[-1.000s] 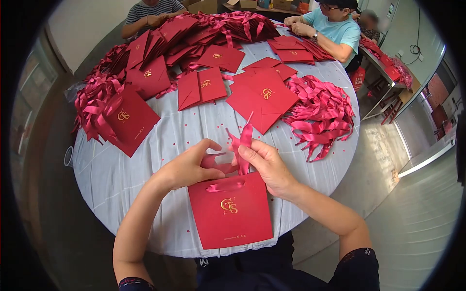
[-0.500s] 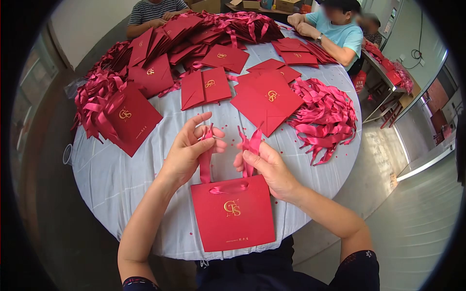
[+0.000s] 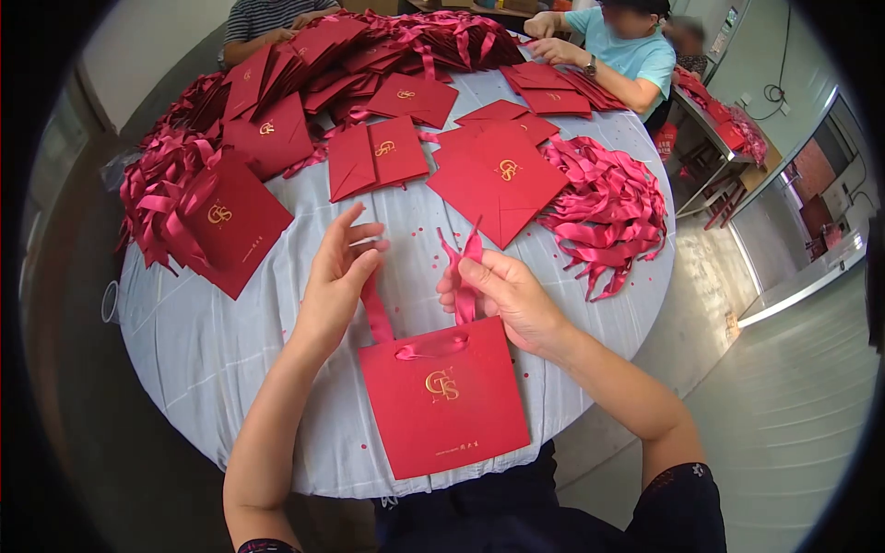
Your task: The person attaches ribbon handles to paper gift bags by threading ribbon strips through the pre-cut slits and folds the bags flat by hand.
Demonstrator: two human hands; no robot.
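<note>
A red paper bag (image 3: 442, 410) with a gold logo is right in front of me at the table's near edge. A pink ribbon (image 3: 433, 346) runs through holes near its top. My right hand (image 3: 502, 293) pinches the right-hand part of this ribbon between thumb and fingers, with two ends sticking up above the grip. My left hand (image 3: 339, 281) is at the left-hand part of the ribbon, its fingers spread apart. That ribbon part rises from the bag to beside the left thumb, and its upper end is hidden by the hand.
Red bags (image 3: 502, 175) lie flat beyond my hands, with a big stack (image 3: 313, 55) behind them. Pink ribbons are heaped at the right (image 3: 613, 212) and left (image 3: 166, 198). A white cloth covers the round table (image 3: 221, 369). Two people (image 3: 627, 55) work across it.
My left hand has loosened from a pinch on the ribbon, and its fingers have spread and moved slightly left. My right hand keeps its pinch. The bag has tilted slightly, and the view has shifted.
</note>
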